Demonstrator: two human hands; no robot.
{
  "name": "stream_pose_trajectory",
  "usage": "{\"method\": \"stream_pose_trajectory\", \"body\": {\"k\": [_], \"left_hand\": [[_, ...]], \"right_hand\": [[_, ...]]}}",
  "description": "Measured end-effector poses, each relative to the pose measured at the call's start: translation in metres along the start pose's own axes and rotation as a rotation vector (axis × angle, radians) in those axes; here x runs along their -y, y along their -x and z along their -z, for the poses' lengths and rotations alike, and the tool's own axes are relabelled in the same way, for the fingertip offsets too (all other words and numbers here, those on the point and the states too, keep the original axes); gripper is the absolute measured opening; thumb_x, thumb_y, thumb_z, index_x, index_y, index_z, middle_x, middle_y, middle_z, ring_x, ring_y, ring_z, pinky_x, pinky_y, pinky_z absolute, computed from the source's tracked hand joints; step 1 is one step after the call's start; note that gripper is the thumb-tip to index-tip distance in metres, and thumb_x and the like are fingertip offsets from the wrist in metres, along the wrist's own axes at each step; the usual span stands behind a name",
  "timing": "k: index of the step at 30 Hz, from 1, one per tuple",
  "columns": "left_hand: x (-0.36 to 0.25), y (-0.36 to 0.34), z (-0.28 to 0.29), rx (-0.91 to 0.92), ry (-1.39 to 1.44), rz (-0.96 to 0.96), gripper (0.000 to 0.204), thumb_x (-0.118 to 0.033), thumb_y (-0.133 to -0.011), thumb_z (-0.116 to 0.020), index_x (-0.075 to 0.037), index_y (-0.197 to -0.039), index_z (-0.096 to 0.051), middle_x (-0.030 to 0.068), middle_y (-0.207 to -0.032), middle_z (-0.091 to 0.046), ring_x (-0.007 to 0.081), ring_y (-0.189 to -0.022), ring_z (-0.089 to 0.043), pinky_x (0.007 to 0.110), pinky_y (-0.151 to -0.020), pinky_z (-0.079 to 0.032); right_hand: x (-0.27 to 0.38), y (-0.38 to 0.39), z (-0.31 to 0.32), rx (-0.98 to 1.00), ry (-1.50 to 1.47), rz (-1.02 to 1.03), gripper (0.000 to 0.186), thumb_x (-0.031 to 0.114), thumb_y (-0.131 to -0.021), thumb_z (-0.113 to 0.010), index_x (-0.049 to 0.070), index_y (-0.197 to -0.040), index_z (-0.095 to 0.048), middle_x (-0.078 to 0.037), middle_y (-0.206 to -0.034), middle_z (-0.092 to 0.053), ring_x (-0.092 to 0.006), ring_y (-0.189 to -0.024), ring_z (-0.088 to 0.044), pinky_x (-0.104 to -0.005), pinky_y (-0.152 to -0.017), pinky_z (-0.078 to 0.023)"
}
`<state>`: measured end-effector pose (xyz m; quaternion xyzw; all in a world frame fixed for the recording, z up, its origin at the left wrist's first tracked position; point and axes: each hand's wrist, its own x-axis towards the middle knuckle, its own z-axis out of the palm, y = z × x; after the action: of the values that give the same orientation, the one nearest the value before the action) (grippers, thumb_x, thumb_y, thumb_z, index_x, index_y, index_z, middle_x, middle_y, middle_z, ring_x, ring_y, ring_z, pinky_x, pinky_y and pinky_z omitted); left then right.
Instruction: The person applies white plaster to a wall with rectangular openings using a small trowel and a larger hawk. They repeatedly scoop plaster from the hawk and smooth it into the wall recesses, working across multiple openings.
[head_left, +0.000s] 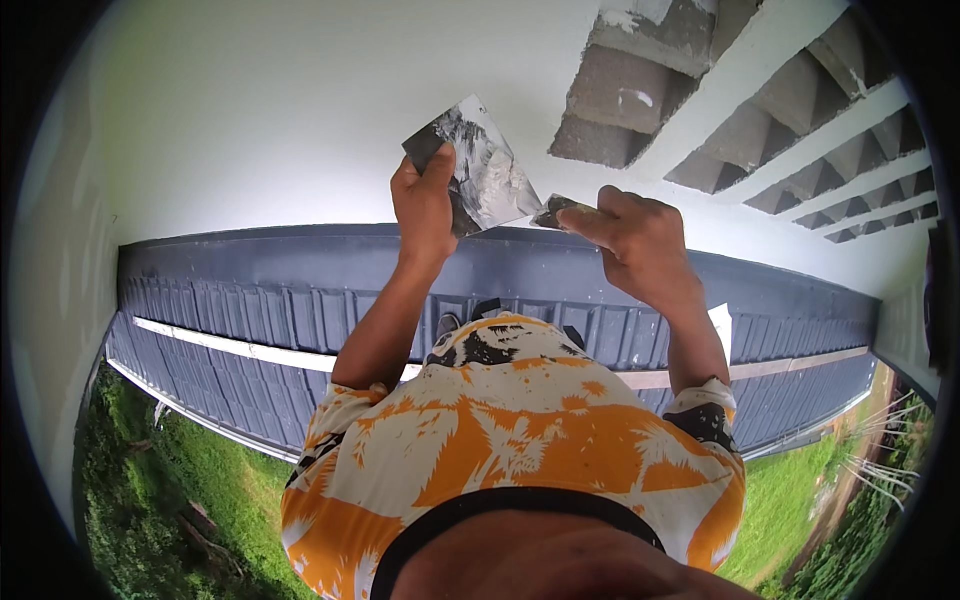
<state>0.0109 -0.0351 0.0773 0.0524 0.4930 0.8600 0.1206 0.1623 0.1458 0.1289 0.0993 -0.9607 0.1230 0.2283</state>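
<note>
My left hand (425, 205) is closed round the edge of a flat, dark rectangular plate (490, 165), its thumb lying on the face. A smear of pale filler paste (503, 185) covers much of that face. From the right, my right hand (640, 240) grips a small putty knife (552, 211), the index finger stretched along it. The knife's blade is at the plate's lower right corner; whether it touches cannot be made out. The knife's handle is hidden inside the hand. Both hands are raised in front of the white wall (280, 130).
Openwork blocks with deep recesses (625, 100) fill the wall's upper right. Below runs a dark ribbed metal roof (250, 310), with a long pale strip (250, 348) across it. A shoe (447, 324) shows on the roof. Grass (235, 475) and trees lie beyond its edge.
</note>
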Motion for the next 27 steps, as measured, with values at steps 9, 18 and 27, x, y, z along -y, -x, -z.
{"method": "stream_pose_trajectory", "body": {"k": [9, 18, 27], "left_hand": [[0.004, -0.015, -0.004, -0.026, -0.096, -0.036, 0.011, -0.012, -0.096, -0.060, -0.002, -0.094, -0.063, -0.0006, -0.084, -0.061, 0.0078, -0.072, -0.054, 0.026, -0.066, -0.046], [0.005, -0.018, 0.052, -0.100, 0.126, 0.158, 0.025, -0.009, -0.095, -0.057, 0.005, -0.116, -0.057, 0.0138, -0.108, -0.066, 0.0240, -0.089, -0.070, 0.038, -0.078, -0.060], [0.075, -0.005, 0.152, -0.319, -0.077, 0.260, 0.029, -0.010, -0.092, -0.057, 0.004, -0.118, -0.057, 0.0141, -0.105, -0.065, 0.0240, -0.088, -0.069, 0.037, -0.073, -0.058]], "right_hand": [[-0.004, -0.012, -0.009, 0.077, -0.068, -0.028, 0.035, -0.003, -0.077, -0.067, 0.012, -0.107, -0.072, -0.004, -0.072, -0.057, -0.0219, -0.057, -0.058, -0.0367, -0.051, -0.045], [-0.073, -0.051, 0.026, -0.602, -0.086, -0.426, 0.024, 0.005, -0.091, -0.061, 0.011, -0.112, -0.070, -0.011, -0.098, -0.072, -0.0281, -0.071, -0.068, -0.0348, -0.061, -0.052], [-0.182, -0.125, 0.017, -0.511, 0.672, -0.495, 0.040, 0.013, -0.083, -0.062, 0.020, -0.122, -0.065, -0.010, -0.099, -0.070, -0.0301, -0.069, -0.071, -0.0426, -0.056, -0.054]]}}
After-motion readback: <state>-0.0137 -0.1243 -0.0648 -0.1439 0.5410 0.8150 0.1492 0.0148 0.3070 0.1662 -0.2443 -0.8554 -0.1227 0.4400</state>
